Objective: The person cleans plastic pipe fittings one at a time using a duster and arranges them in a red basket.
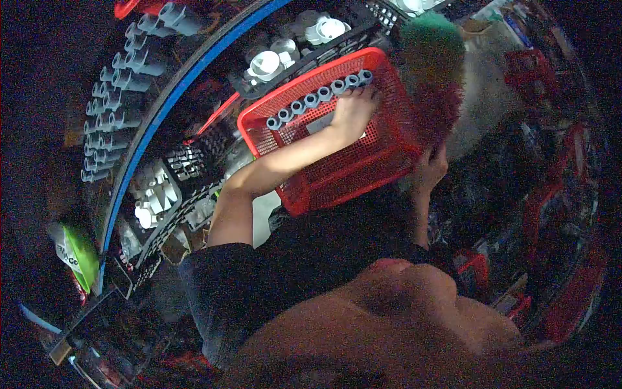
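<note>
My left hand (355, 117) reaches into a red plastic basket (343, 185) with perforated sides. Its fingers are blurred and dark, close to the right end of a row of grey pipe fittings (311, 100). Several of these fittings stand side by side along the basket's far side, their round openings facing up. At the basket's right side, my right hand (430, 170) is closed around the lower end of a fluffy duster (433, 71), green at the top and dark red below. The handle itself is hidden by the hand and the dark.
Behind the basket, black crates (243, 85) hold white fittings (264, 63). A blue-edged shelf (139, 133) curves along the left, with grey fittings (110, 97) beyond it. A green and white packet (74, 253) hangs at lower left. Another red basket (472, 269) sits at lower right.
</note>
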